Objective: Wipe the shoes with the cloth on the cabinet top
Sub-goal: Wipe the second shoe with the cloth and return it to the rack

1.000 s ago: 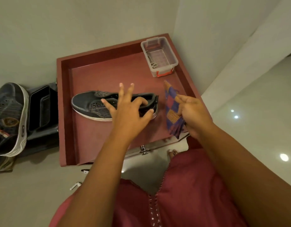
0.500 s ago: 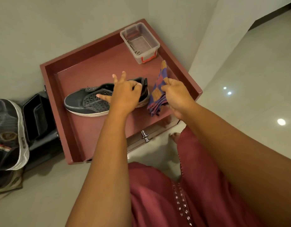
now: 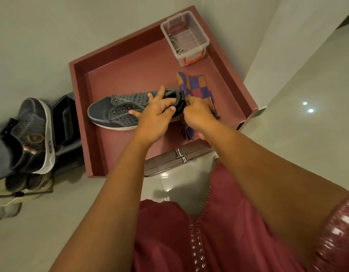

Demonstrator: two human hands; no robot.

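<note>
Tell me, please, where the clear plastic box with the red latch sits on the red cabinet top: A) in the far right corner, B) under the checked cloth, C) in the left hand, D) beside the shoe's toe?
A: the clear plastic box with the red latch stands in the far right corner of the red cabinet top, apart from the grey shoe and checked cloth.

Left hand (image 3: 154,118) covered the shoe (image 3: 118,112) midsection and collar. Right hand (image 3: 199,116) hid part of the cloth (image 3: 197,89), grip point unreadable. Clear box (image 3: 186,39) at 1 o'clock: contents too small to identify. Second shoe (image 3: 32,134) at 9 o'clock partly blocked.
</note>
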